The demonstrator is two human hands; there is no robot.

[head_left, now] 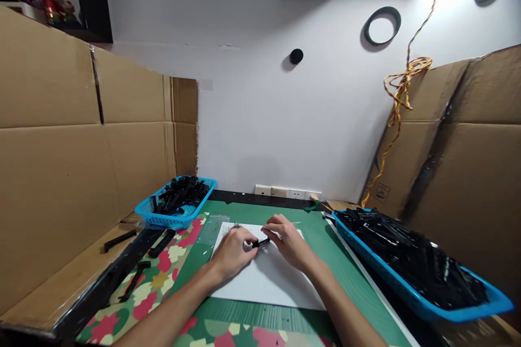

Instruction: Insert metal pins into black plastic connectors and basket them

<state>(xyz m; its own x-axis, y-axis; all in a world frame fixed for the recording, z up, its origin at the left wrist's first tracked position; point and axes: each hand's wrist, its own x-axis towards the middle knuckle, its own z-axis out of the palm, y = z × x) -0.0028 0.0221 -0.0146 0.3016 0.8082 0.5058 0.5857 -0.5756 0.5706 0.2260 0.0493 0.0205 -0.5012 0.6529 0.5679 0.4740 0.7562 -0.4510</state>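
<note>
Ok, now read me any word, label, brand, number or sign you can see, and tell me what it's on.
Readable text: none.
Small square printed mark, on the brown cardboard panel at right: too small and blurred to read.
Small black plastic part in the left hand: no lettering can be made out.

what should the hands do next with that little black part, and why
I'd probably bring the right hand down to the free end of the small black part: the left hand grips one end above the white sheet, the other end sticks out, and the right fingertips are close by, though whether they touch is unclear.
</note>
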